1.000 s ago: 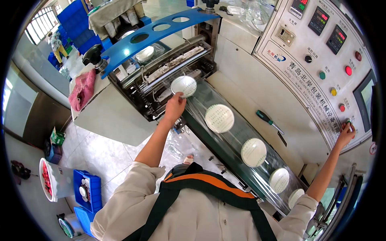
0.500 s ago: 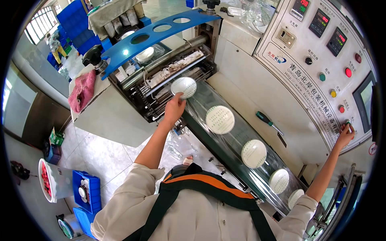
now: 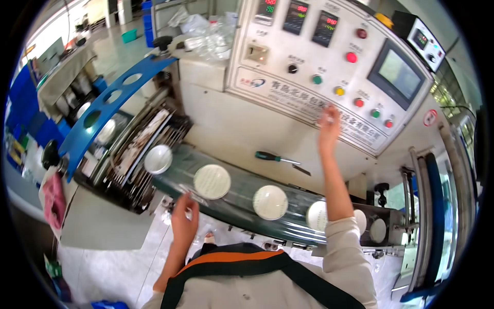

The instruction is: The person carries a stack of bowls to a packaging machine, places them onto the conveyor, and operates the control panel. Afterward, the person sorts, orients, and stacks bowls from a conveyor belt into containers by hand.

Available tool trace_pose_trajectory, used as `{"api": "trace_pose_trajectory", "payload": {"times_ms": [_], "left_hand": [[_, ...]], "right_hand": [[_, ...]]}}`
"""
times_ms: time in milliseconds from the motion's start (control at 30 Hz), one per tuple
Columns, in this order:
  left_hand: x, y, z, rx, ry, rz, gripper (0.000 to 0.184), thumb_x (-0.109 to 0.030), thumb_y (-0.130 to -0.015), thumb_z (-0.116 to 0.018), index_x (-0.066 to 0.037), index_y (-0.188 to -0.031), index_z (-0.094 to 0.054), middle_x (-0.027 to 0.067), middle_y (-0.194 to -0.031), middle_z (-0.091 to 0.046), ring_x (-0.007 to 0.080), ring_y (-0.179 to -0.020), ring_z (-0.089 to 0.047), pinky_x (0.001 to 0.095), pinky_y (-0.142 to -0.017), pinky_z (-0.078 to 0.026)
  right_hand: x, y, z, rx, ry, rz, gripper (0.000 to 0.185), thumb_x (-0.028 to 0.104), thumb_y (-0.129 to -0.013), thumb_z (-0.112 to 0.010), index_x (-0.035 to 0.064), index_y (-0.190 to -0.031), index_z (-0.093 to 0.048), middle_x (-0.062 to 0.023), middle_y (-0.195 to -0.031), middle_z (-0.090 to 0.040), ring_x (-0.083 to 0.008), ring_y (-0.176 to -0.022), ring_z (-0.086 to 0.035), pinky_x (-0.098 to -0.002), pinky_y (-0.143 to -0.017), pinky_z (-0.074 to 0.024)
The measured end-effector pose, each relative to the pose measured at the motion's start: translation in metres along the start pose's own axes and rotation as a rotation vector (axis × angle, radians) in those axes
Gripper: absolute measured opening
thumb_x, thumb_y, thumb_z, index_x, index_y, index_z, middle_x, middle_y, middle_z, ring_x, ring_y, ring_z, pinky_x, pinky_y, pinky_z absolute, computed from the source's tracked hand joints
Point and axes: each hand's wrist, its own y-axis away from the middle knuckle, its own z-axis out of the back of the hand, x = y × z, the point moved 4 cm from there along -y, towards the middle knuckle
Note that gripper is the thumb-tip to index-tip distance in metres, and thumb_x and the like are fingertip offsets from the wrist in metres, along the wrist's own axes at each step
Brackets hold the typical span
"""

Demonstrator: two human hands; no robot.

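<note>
- Six white dishes (image 3: pixel 212 181) line the belt (image 3: pixel 241 192).
- One screwdriver (image 3: pixel 272 157) lies behind the belt.
- Left hand (image 3: pixel 184 219) by its near edge, right hand (image 3: pixel 330 129) beyond it; I cannot tell either's grip.

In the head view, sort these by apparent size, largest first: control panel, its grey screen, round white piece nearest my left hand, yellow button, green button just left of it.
1. Control panel
2. Grey screen
3. Round white piece
4. Yellow button and green button: too alike to rank
</note>
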Motion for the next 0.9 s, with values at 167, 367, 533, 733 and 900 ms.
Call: {"api": "trace_pose_trajectory", "payload": {"times_ms": [167,367,533,733,900], "left_hand": [[-0.013,0.042,-0.044,0.362,0.187,-0.135,0.035,-0.002,-0.071,-0.062,-0.003,-0.105,-0.054,0.0103,-0.074,-0.059,0.0220,-0.065,-0.060,0.0297,-0.058,-0.048],[-0.016,0.035,-0.023,0.240,0.079,-0.185,0.028,-0.005,-0.073,-0.061,-0.004,-0.100,-0.054,0.0103,-0.072,-0.058,0.0269,-0.064,-0.057,0.0340,-0.055,-0.046],[-0.003,0.043,-0.030,0.248,0.091,-0.177,0.028,-0.006,-0.073,-0.062,-0.004,-0.100,-0.054,0.0101,-0.076,-0.059,0.0261,-0.067,-0.059,0.0324,-0.056,-0.047],[0.011,0.067,-0.055,0.495,0.027,-0.212,0.027,-0.015,-0.076,-0.061,-0.006,-0.100,-0.055,0.0100,-0.078,-0.060,0.0260,-0.069,-0.060,0.0324,-0.060,-0.049],[0.040,0.088,-0.063,0.930,-0.164,-0.087,0.027,-0.027,-0.079,-0.056,-0.009,-0.099,-0.053,0.0108,-0.076,-0.059,0.0293,-0.068,-0.058,0.0382,-0.060,-0.046]], "right_hand": [[0.063,-0.002,-0.053,0.200,0.479,0.325,0.025,0.007,-0.074,-0.060,0.0060,-0.097,-0.052,-0.0138,-0.131,-0.037,-0.0256,-0.096,-0.053,-0.0306,-0.064,-0.0491],[0.042,-0.006,-0.061,0.210,0.754,0.431,0.029,0.011,-0.076,-0.058,0.0052,-0.104,-0.053,-0.0067,-0.137,-0.030,-0.0242,-0.086,-0.059,-0.0321,-0.059,-0.0485],[0.057,-0.008,-0.064,0.233,0.840,0.402,0.023,0.013,-0.080,-0.055,0.0080,-0.103,-0.054,-0.0015,-0.139,-0.029,-0.0206,-0.063,-0.061,-0.0303,-0.051,-0.0463],[0.039,-0.011,-0.036,0.221,0.359,0.347,0.022,0.008,-0.084,-0.052,0.0044,-0.105,-0.052,-0.0095,-0.128,-0.043,-0.0159,-0.081,-0.059,-0.0268,-0.061,-0.0480],[0.015,-0.011,0.036,-0.075,0.242,0.050,0.022,0.009,-0.085,-0.053,0.0026,-0.106,-0.051,-0.0064,-0.101,-0.056,-0.0133,-0.081,-0.055,-0.0252,-0.068,-0.0450]]}}
